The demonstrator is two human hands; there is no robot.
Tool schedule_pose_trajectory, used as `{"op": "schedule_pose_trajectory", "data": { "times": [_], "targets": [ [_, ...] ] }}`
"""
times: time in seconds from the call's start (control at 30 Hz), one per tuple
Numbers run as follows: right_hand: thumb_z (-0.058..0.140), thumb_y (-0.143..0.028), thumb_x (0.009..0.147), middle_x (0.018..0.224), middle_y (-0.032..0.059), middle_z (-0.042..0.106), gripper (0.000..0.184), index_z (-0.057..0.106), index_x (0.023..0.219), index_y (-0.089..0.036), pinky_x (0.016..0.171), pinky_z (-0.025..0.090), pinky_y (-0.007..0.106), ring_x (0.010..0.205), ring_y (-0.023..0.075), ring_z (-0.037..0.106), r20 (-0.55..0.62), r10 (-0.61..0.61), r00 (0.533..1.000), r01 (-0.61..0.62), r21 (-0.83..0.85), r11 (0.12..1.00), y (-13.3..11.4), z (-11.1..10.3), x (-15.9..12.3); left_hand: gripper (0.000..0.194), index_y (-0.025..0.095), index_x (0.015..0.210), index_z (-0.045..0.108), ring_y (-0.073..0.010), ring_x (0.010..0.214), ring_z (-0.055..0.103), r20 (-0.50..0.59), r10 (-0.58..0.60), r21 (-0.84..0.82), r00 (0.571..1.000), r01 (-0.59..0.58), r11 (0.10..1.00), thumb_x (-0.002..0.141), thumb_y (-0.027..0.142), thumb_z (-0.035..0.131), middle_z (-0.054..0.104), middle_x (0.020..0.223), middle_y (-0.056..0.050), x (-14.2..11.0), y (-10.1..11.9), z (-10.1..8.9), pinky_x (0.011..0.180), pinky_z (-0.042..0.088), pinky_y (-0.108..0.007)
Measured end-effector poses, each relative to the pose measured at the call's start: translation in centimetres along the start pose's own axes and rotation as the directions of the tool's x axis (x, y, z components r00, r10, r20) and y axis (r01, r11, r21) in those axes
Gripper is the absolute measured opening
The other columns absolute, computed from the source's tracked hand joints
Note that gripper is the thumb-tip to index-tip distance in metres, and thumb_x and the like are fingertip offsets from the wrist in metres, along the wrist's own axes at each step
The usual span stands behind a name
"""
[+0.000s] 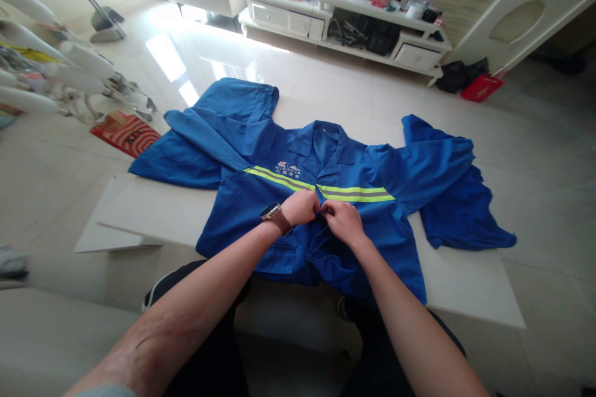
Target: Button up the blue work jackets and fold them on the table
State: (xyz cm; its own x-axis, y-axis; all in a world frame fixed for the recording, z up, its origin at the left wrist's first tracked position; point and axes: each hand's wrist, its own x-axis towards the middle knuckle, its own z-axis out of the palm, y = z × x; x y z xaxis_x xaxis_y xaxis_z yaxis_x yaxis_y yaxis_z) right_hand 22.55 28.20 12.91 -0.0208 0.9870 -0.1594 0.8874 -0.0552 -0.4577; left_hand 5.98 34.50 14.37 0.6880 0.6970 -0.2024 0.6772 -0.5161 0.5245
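A blue work jacket (pixel 261 155) with a yellow-green reflective stripe lies face up on a low white table (pixel 153 211), collar away from me and sleeves spread to both sides. My left hand (pixel 302 206), with a brown-strapped watch on its wrist, pinches the left edge of the jacket's front opening just below the stripe. My right hand (pixel 343 221) pinches the right edge of the opening. The two hands meet at the middle of the jacket, fingers closed on the cloth. The jacket's lower hem hangs over the table's near edge.
A second blue garment (pixel 465 217) lies at the table's right end. A drying rack (pixel 56 62) and a red patterned bag (pixel 125 132) stand on the tiled floor at left. A white TV cabinet (pixel 344 18) with clutter lines the far wall. My knees are under the table.
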Motion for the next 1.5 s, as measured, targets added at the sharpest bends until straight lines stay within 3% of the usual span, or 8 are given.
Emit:
{"op": "schedule_pose_trajectory", "data": {
  "times": [0.4, 0.57, 0.73, 0.83, 0.97, 1.03, 1.3, 1.5],
  "targets": [
    [0.061, -0.021, 0.081, 0.08, -0.0005, 0.073, 0.022, 0.076, 0.096, -0.028, 0.069, 0.042, 0.027, 0.078, 0.0194, 0.065, -0.018, 0.065, 0.998, -0.065, -0.015, 0.998, -0.5, -0.2, 0.3, 0.026, 0.02, 0.088, 0.083, -0.0225, 0.084, 0.072, 0.003, -0.088, -0.043, 0.996, 0.088, 0.995, 0.073, 0.007, 0.066, 0.077, 0.084, -0.007, -0.2, -0.1, 0.0, 0.076, 0.054, -0.028],
    [0.061, -0.022, 0.08, 0.081, 0.0006, 0.073, 0.026, 0.077, 0.101, -0.026, 0.074, 0.046, 0.028, 0.079, 0.0203, 0.066, -0.086, 0.115, 0.99, -0.115, 0.008, 0.993, -0.2, -0.6, 0.4, 0.023, 0.021, 0.087, 0.082, -0.0232, 0.085, 0.073, 0.044, -0.107, -0.011, 0.993, 0.107, 0.994, 0.072, 0.009, 0.069, 0.078, 0.087, -0.006, -0.3, -0.3, 0.3, 0.076, 0.054, -0.029],
    [0.061, -0.031, 0.089, 0.106, 0.0064, 0.07, 0.018, 0.076, 0.094, -0.022, 0.087, 0.05, 0.03, 0.097, 0.021, 0.066, -0.149, 0.004, 0.989, 0.004, 0.049, 0.999, 0.4, -0.3, 0.5, 0.009, 0.022, 0.085, 0.08, -0.0245, 0.085, 0.072, 0.079, -0.129, 0.021, 0.988, 0.128, 0.992, 0.079, 0.025, 0.075, 0.077, 0.088, -0.008, -0.4, -0.1, 0.1, 0.075, 0.053, -0.03],
    [0.053, -0.041, 0.099, 0.122, 0.0101, 0.066, 0.032, 0.077, 0.093, -0.021, 0.097, 0.048, 0.032, 0.111, 0.0221, 0.064, -0.149, -0.001, 0.989, 0.012, 0.078, 0.997, 0.6, 0.0, 0.6, 0.014, 0.02, 0.083, 0.079, -0.0239, 0.085, 0.07, 0.053, -0.113, 0.029, 0.992, 0.111, 0.993, 0.085, 0.032, 0.072, 0.075, 0.086, -0.008, -0.3, -0.1, 0.0, 0.078, 0.053, -0.03],
    [0.047, -0.032, 0.103, 0.114, 0.0087, 0.072, 0.034, 0.077, 0.095, -0.02, 0.092, 0.048, 0.028, 0.102, 0.0201, 0.066, -0.074, 0.028, 0.997, -0.024, 0.062, 0.998, 0.9, -0.2, 0.8, 0.012, 0.018, 0.09, 0.078, -0.0262, 0.105, 0.066, -0.069, -0.011, 0.096, 0.998, 0.018, 0.995, 0.085, 0.023, 0.069, 0.072, 0.104, -0.011, -0.1, -0.4, 0.2, 0.09, 0.052, -0.032],
    [0.048, -0.027, 0.101, 0.106, 0.0093, 0.074, 0.032, 0.077, 0.091, -0.019, 0.09, 0.048, 0.028, 0.097, 0.0201, 0.066, -0.1, 0.016, 0.995, -0.012, 0.045, 0.999, 1.1, -0.3, 0.9, 0.017, 0.018, 0.098, 0.076, -0.0274, 0.112, 0.063, -0.1, 0.014, 0.145, 0.995, 0.001, 0.989, 0.085, 0.02, 0.066, 0.07, 0.112, -0.012, 0.0, -0.8, 0.4, 0.094, 0.051, -0.034],
    [0.054, -0.012, 0.086, 0.098, 0.0092, 0.073, 0.028, 0.081, 0.092, -0.017, 0.088, 0.054, 0.031, 0.085, 0.0199, 0.067, -0.231, 0.058, 0.971, -0.012, 0.193, 0.981, 1.6, -0.9, 1.0, 0.027, 0.019, 0.111, 0.076, -0.028, 0.108, 0.068, 0.01, -0.08, 0.188, 0.997, 0.077, 0.979, 0.088, 0.025, 0.064, 0.072, 0.115, -0.012, -0.1, -1.3, 1.2, 0.09, 0.052, -0.034],
    [0.049, -0.007, 0.078, 0.103, 0.0092, 0.074, 0.038, 0.081, 0.096, -0.018, 0.097, 0.052, 0.034, 0.096, 0.0225, 0.069, -0.254, 0.094, 0.963, -0.064, 0.124, 0.99, 2.5, -1.5, 1.2, 0.031, 0.022, 0.117, 0.076, -0.0276, 0.103, 0.071, 0.025, -0.174, 0.142, 0.984, 0.169, 0.975, 0.089, 0.028, 0.063, 0.07, 0.121, -0.012, -0.2, -0.9, 1.0, 0.085, 0.054, -0.033]
  ]
}}
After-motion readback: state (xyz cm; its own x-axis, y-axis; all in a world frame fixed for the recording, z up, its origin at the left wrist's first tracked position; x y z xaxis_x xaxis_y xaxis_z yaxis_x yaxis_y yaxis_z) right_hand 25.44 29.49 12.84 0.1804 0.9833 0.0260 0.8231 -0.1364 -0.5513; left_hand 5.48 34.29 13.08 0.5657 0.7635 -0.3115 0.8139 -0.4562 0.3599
